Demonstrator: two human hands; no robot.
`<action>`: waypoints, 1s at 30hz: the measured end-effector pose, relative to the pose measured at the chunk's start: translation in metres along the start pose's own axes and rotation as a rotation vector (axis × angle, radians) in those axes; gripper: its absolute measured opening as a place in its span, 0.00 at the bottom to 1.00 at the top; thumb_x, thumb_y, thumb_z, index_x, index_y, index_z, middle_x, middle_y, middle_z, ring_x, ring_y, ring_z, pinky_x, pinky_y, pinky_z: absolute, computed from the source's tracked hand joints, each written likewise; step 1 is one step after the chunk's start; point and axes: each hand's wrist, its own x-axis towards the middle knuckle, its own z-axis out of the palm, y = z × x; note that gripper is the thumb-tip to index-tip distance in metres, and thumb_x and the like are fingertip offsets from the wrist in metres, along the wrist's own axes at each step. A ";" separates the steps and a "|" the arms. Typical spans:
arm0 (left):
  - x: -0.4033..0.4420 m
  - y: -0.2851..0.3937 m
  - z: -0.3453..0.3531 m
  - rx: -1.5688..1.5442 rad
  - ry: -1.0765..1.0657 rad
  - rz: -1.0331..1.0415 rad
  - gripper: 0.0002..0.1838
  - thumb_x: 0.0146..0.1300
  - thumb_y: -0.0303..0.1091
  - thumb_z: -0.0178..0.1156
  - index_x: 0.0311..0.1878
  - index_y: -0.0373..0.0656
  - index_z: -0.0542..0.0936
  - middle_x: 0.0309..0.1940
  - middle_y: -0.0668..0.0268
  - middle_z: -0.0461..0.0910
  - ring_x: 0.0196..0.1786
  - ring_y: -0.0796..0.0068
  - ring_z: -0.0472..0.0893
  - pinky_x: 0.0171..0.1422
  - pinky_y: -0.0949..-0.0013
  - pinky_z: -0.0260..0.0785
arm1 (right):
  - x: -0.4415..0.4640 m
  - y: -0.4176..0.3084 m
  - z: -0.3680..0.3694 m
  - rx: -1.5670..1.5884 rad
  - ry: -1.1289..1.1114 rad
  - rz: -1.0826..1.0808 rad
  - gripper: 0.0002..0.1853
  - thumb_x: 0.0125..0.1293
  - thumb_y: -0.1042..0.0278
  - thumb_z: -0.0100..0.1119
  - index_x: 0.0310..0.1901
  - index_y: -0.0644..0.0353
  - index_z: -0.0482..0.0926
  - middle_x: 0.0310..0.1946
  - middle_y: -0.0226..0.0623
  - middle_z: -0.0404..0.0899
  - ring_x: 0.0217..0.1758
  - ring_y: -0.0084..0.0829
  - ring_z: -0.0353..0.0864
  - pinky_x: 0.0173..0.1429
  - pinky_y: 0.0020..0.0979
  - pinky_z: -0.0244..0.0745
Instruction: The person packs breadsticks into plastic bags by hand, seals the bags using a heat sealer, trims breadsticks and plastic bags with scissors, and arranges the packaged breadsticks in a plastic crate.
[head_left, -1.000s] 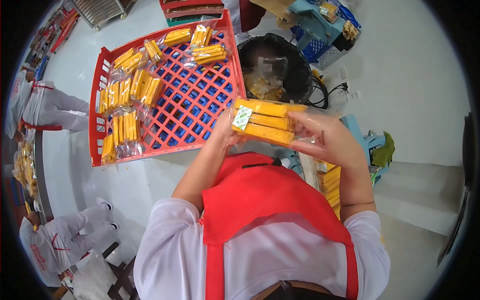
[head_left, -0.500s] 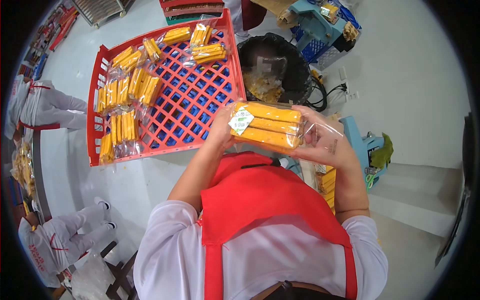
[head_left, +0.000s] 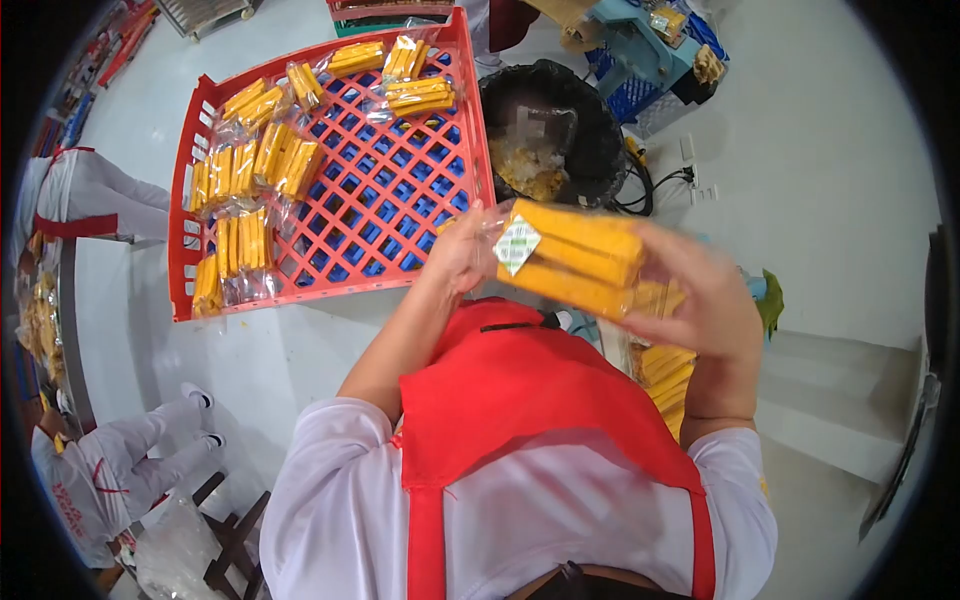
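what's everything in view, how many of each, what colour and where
held packet: 1, yellow-orange sticks in clear wrap, between the hands
crate: 1, red, upper left
crate packets: about a dozen, yellow-orange, mostly left and far sides
other sticks: several, yellow-orange, beside right forearm
bin: 1, black, right of crate
machine: 1, light blue, top right
green item: 1, green, right
rack: 1, metallic, top left
co-workers: at least 2, white clothes, left
apron: 1, red, on the person
shirt: 1, white, under apron
left hand: 1, bare, packet's left end
right hand: 1, bare, blurred, packet's right end
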 end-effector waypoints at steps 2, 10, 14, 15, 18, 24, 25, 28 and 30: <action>-0.004 0.004 0.015 0.037 0.067 0.043 0.29 0.65 0.50 0.40 0.57 0.31 0.62 0.53 0.53 0.67 0.55 0.56 0.68 0.61 0.54 0.57 | 0.008 0.002 -0.006 -0.038 0.034 -0.064 0.33 0.38 0.64 0.68 0.49 0.65 0.69 0.35 0.43 0.76 0.34 0.40 0.77 0.37 0.30 0.71; -0.012 0.016 0.013 -0.404 -0.574 0.074 0.35 0.56 0.47 0.56 0.63 0.43 0.56 0.61 0.58 0.57 0.62 0.59 0.60 0.61 0.50 0.56 | 0.006 0.031 -0.006 0.468 0.270 0.149 0.33 0.37 0.69 0.70 0.48 0.68 0.69 0.39 0.37 0.76 0.42 0.24 0.76 0.47 0.26 0.70; -0.020 0.016 0.026 -0.171 -0.451 0.001 0.41 0.42 0.37 0.68 0.61 0.46 0.59 0.58 0.61 0.63 0.59 0.58 0.65 0.59 0.48 0.59 | 0.022 0.027 0.019 0.729 0.341 0.199 0.32 0.39 0.72 0.70 0.50 0.69 0.69 0.40 0.34 0.76 0.41 0.21 0.75 0.47 0.24 0.70; -0.019 0.018 0.029 -0.084 -0.406 0.085 0.41 0.40 0.40 0.70 0.60 0.46 0.62 0.56 0.61 0.67 0.55 0.57 0.69 0.58 0.51 0.63 | 0.025 0.024 0.022 0.714 0.327 0.176 0.32 0.40 0.72 0.69 0.50 0.69 0.69 0.40 0.35 0.76 0.41 0.21 0.75 0.47 0.25 0.70; -0.012 0.026 0.027 -0.218 -0.514 0.147 0.36 0.44 0.26 0.64 0.59 0.45 0.62 0.55 0.63 0.67 0.58 0.59 0.67 0.59 0.49 0.59 | 0.021 0.019 0.013 0.552 0.312 0.163 0.35 0.38 0.72 0.69 0.52 0.71 0.66 0.43 0.39 0.74 0.46 0.27 0.75 0.51 0.28 0.68; -0.014 0.036 0.036 -0.280 -0.532 0.229 0.41 0.42 0.36 0.69 0.60 0.45 0.60 0.57 0.60 0.65 0.61 0.58 0.63 0.61 0.53 0.59 | 0.017 0.022 0.014 0.535 0.402 -0.002 0.36 0.36 0.74 0.71 0.51 0.70 0.67 0.42 0.41 0.76 0.45 0.30 0.77 0.50 0.30 0.70; -0.014 0.045 0.042 -0.339 -0.542 0.249 0.43 0.41 0.42 0.70 0.61 0.46 0.58 0.58 0.60 0.63 0.61 0.57 0.62 0.61 0.54 0.59 | 0.018 0.023 0.013 0.487 0.382 0.007 0.36 0.36 0.74 0.71 0.52 0.69 0.66 0.43 0.41 0.75 0.46 0.31 0.76 0.51 0.32 0.70; -0.019 0.058 0.052 -0.320 -0.550 0.236 0.50 0.42 0.57 0.65 0.64 0.47 0.51 0.61 0.58 0.58 0.63 0.55 0.60 0.63 0.52 0.57 | 0.016 0.024 0.009 0.672 0.414 0.003 0.37 0.37 0.75 0.70 0.53 0.69 0.64 0.46 0.42 0.73 0.49 0.32 0.74 0.54 0.33 0.67; -0.022 0.056 0.052 -0.261 -0.422 0.222 0.50 0.44 0.61 0.61 0.65 0.47 0.50 0.62 0.58 0.56 0.63 0.56 0.59 0.64 0.50 0.55 | 0.019 0.023 0.007 0.724 0.382 -0.009 0.37 0.38 0.76 0.70 0.54 0.68 0.63 0.47 0.42 0.72 0.50 0.32 0.73 0.55 0.33 0.66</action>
